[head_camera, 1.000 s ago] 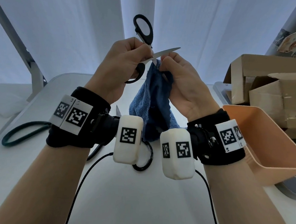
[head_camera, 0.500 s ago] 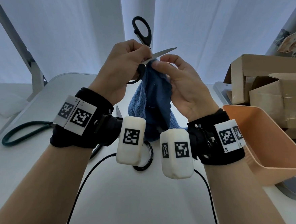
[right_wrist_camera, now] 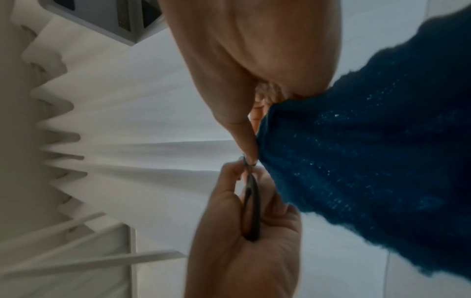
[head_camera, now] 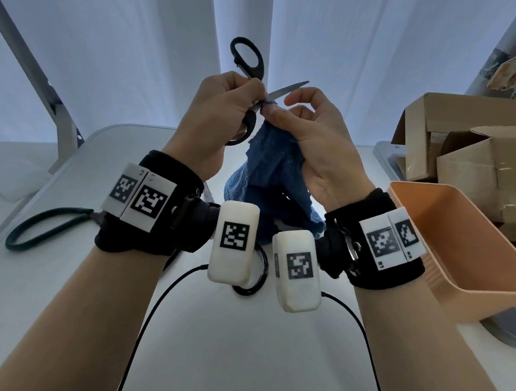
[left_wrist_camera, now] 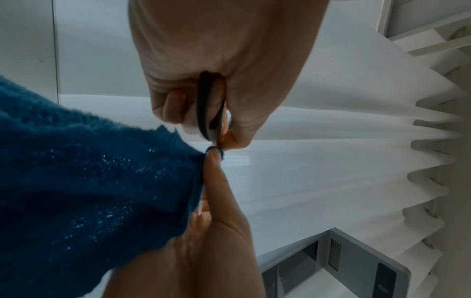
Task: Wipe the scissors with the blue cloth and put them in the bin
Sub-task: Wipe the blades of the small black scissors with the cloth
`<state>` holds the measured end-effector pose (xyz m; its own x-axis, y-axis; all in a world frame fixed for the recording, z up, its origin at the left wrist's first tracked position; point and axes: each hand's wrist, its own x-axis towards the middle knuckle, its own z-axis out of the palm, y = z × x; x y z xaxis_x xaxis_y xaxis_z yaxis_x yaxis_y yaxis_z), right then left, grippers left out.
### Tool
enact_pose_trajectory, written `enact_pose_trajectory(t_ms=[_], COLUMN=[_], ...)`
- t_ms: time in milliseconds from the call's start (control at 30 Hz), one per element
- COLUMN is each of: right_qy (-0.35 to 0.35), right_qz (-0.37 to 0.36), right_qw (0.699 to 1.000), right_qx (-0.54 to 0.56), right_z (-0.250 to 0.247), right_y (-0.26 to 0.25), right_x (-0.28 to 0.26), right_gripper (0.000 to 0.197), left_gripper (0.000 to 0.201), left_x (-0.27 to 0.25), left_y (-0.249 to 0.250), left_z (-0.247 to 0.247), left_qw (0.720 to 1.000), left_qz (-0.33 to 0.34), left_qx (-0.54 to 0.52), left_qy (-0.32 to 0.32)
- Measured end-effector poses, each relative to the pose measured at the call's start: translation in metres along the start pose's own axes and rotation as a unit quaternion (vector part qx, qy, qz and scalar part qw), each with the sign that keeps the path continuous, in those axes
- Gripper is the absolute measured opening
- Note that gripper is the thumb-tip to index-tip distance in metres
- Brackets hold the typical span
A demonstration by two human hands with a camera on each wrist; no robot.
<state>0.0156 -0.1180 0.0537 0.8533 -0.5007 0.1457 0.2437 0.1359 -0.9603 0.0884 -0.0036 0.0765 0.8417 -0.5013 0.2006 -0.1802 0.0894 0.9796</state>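
Your left hand (head_camera: 222,116) grasps the scissors (head_camera: 252,82) by the lower black handle, raised above the surface (head_camera: 209,344); the blade points to the right; your right hand (head_camera: 312,138) pinches the blue cloth (head_camera: 270,171) against the blade near the pivot; the orange bin (head_camera: 461,240) stands at your right, apart from both.

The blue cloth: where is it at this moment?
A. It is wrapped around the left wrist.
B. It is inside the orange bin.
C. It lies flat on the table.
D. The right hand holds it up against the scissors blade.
D: the right hand pinches the blue cloth at the blade of the scissors, which the left hand grips, and the rest of the cloth hangs down above the table.
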Motion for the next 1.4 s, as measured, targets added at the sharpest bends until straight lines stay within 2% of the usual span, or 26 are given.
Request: enact_pose_trajectory(t_ms=[133, 300, 367, 500, 633, 800, 933, 1133, 1200, 1400], right_qy=[-0.028, -0.001, -0.005, -0.031, -0.052, -0.1, -0.102, -0.081, -0.067, -0.039], right_qz=[0.013, 0.036, 0.04, 0.009, -0.008, 0.018, 0.022, 0.03, 0.026, 0.023], right_qw=[0.999, 0.999, 0.997, 0.988, 0.98, 0.983, 0.989, 0.994, 0.994, 0.999], right_qx=[-0.019, -0.031, -0.06, -0.15, -0.19, -0.156, -0.101, -0.073, -0.083, -0.029], right_z=[-0.003, -0.005, -0.006, -0.008, -0.006, -0.011, -0.014, -0.014, -0.012, -0.012], right_y=[-0.003, 0.003, 0.003, 0.001, 0.0, 0.0, 0.0, -0.002, -0.002, -0.002], right_x=[-0.001, 0.001, 0.001, 0.001, 0.002, 0.001, 0.0, -0.001, -0.002, 0.001], right_gripper=[0.024, 0.024, 0.03, 0.055, 0.042, 0.025, 0.01, 0.029, 0.033, 0.018], left_gripper=[0.023, 0.024, 0.025, 0.025, 0.022, 0.022, 0.021, 0.011, 0.013, 0.024], left_x=[0.001, -0.001, -0.002, -0.001, -0.001, 0.001, 0.002, 0.0, 0.0, 0.003], left_y=[0.0, 0.002, 0.004, 0.006, 0.005, 0.003, 0.001, 0.001, 0.001, 0.002], left_z=[-0.003, 0.0, -0.002, -0.006, -0.007, -0.007, -0.006, -0.001, -0.002, -0.011], left_qw=[1.0, 1.0, 1.0, 1.0, 0.998, 0.995, 0.994, 0.994, 0.994, 0.997], left_qz=[-0.005, 0.005, 0.012, 0.019, 0.018, 0.008, 0.012, 0.029, 0.031, 0.021], left_qx=[0.003, -0.011, -0.007, 0.012, 0.038, 0.094, 0.105, 0.103, 0.098, 0.062], left_qy=[0.011, -0.008, -0.012, -0.019, -0.036, -0.034, -0.027, -0.032, -0.026, 0.033])
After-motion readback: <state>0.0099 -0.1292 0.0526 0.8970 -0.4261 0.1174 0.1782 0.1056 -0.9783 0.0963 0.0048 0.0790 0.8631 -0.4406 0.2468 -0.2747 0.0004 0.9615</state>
